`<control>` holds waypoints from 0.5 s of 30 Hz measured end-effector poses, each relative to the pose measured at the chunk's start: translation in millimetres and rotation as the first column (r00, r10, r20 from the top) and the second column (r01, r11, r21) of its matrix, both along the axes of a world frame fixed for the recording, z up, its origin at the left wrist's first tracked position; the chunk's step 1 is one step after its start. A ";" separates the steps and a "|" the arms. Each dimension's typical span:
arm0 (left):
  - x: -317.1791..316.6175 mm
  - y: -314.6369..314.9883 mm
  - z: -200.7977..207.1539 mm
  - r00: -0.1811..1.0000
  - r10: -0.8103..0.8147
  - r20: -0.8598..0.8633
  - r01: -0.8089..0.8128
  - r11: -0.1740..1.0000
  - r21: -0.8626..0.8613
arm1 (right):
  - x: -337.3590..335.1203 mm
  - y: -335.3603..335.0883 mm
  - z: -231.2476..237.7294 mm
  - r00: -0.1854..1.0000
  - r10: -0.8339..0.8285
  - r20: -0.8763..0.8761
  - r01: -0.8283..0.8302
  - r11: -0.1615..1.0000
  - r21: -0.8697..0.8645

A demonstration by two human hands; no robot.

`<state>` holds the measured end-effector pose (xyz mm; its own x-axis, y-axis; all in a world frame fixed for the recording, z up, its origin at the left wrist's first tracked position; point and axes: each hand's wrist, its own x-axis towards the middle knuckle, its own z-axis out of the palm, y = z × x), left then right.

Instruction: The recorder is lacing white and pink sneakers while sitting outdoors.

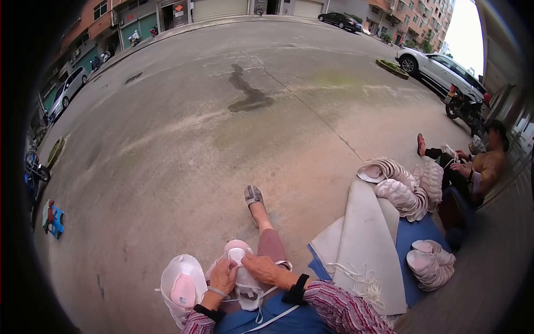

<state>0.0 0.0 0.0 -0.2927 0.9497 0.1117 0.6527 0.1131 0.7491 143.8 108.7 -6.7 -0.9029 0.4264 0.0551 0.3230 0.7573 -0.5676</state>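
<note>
Two hands of ours, left hand (pixel 222 278) and right hand (pixel 263 269), pinch a pink-and-white shoe upper (pixel 247 284) between fingertips at six o'clock; a pink piece (pixel 183 289) lies at seven, stacked uppers (pixel 431 266) at four.

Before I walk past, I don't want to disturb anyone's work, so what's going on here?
A seated person's left hand and right hand both hold a pink-and-white fabric shoe upper over the lap. Just left is a white shoe upper with a pink patch inside. To the right, thin white laces lie on a pale flat sheet, with bundles of pale nested shoe uppers beyond. Another person sits there, handling something pale, too small to identify.
</note>
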 end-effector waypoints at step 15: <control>-0.7 2.2 -9.8 0.997 0.013 0.074 -0.012 1.000 -0.007 | 0.0 -6.0 -1.9 0.987 -0.020 -0.159 0.028 0.999 0.046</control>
<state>-0.7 2.2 -9.8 -0.3117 0.9465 0.0831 0.5940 0.1259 0.7945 143.8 102.7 -8.6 -0.8707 0.4409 0.2178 0.2500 0.7782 -0.5761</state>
